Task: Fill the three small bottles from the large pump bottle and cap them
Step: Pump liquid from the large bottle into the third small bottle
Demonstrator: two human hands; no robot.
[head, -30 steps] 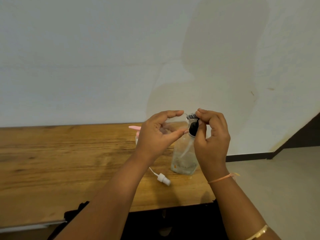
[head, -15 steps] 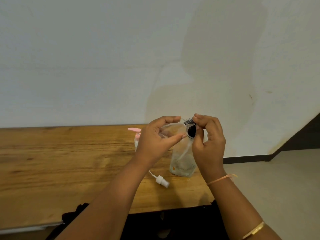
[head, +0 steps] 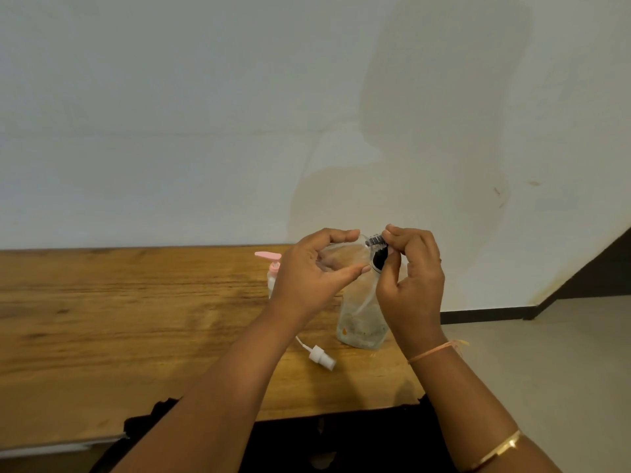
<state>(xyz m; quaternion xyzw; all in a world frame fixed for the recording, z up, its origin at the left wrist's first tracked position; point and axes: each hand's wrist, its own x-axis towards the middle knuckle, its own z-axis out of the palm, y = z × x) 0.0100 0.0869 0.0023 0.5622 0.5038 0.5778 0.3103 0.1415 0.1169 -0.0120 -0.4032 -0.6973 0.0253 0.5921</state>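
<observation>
Capping: left hand (head: 314, 278) fingers (head: 338, 234) wrap small bottle (head: 341, 254) over counter (head: 136, 319) right end; right hand (head: 413, 281) fingers pinch black cap (head: 377, 249) at its mouth. Seat cap square, then twist; don't cross-thread.

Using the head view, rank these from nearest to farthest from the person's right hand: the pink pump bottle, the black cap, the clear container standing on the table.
1. black cap: pinched in the fingers of the right hand.
2. clear container: on the table, just below that hand.
3. pink pump bottle: to the left, beyond the left hand, which grips a small clear bottle.
</observation>
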